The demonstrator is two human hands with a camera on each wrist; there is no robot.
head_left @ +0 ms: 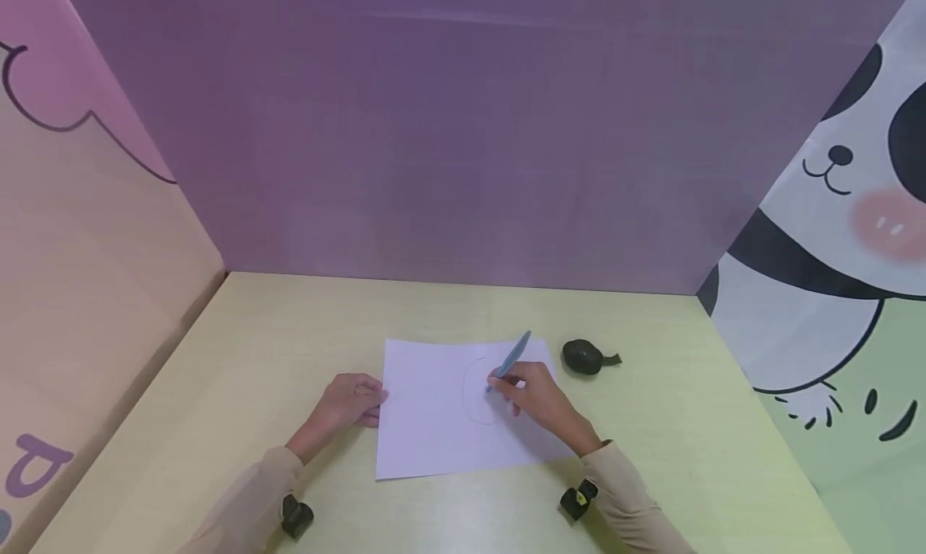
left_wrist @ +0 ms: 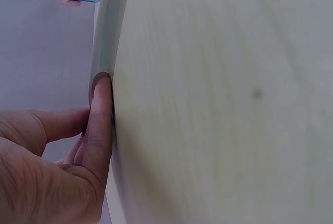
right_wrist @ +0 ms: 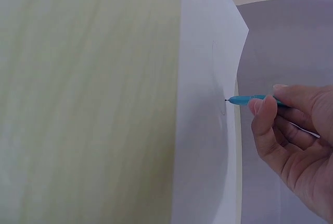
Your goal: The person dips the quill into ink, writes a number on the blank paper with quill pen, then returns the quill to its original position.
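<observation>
A white sheet of paper (head_left: 423,425) lies on the table with a thin curved pencil-like line (head_left: 465,397) drawn on its right half. My right hand (head_left: 535,395) pinches a blue pen (head_left: 515,353) between thumb and fingers, and the pen's dark tip meets the paper beside that line. In the right wrist view the pen (right_wrist: 244,100) slants low over the sheet (right_wrist: 200,146). My left hand (head_left: 350,401) rests at the sheet's left edge. The left wrist view shows the left hand's thumb and fingers (left_wrist: 99,140) fairly straight, with fingertips right at the paper's edge.
A dark rounded object (head_left: 582,357) with a short strip sticking out lies right of the paper. Behind the pale wooden table (head_left: 289,321) stands a purple panel (head_left: 463,136). Printed panels flank both sides, a panda (head_left: 810,256) on the right one.
</observation>
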